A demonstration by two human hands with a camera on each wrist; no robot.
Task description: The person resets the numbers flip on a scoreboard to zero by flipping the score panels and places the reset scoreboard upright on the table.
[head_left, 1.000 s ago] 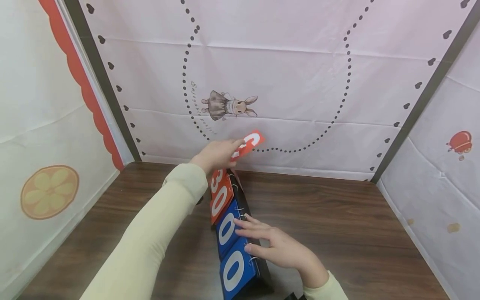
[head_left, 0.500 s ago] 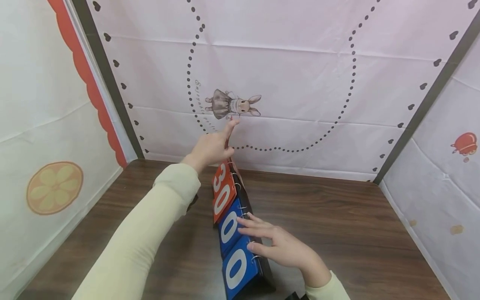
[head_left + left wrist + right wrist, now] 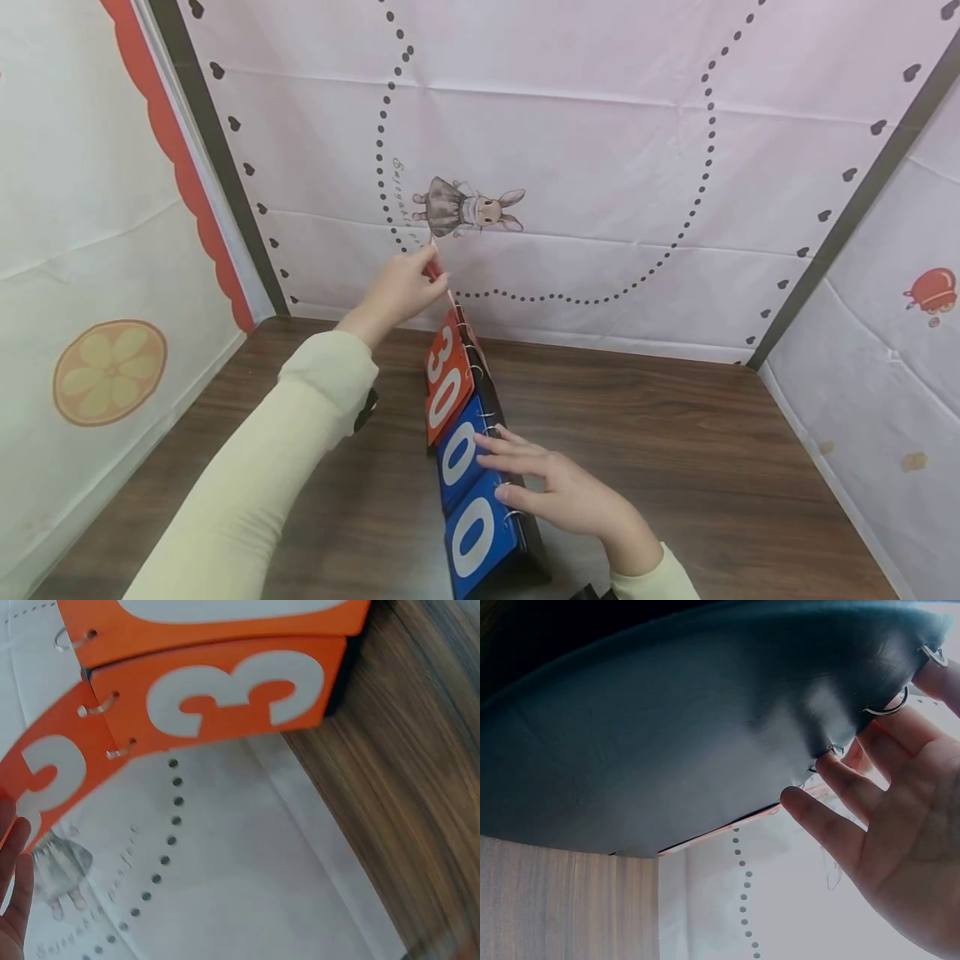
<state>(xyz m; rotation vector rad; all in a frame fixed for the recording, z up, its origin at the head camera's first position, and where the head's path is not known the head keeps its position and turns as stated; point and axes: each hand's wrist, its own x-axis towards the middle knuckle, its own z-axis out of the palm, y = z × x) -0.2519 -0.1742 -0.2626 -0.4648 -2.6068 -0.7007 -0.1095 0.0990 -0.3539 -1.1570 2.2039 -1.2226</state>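
A tabletop flip scoreboard [image 3: 487, 392] with wire rings stands lengthwise away from me. Its far half carries red cards reading 3 [image 3: 439, 354] and 0 [image 3: 445, 397], its near half blue cards reading 0 [image 3: 459, 452] and 0 [image 3: 472, 537]. At the far end my left hand [image 3: 397, 292] pinches a raised red number card [image 3: 64, 769], which still hangs on its rings in the left wrist view. My right hand [image 3: 570, 496] rests its spread fingers along the ringed top edge at the near half. The right wrist view shows the scoreboard's dark back [image 3: 667, 750] beside those fingers.
The scoreboard stands on a dark wood-grain table [image 3: 660, 450]. A pale fabric wall [image 3: 585, 200] with a printed rabbit [image 3: 465, 208] rises close behind it. More printed fabric [image 3: 105, 250] closes off the left side, and another panel [image 3: 892, 333] the right.
My left hand has swung the red card from the right of the top edge up and over to the left. The right hand keeps its place.
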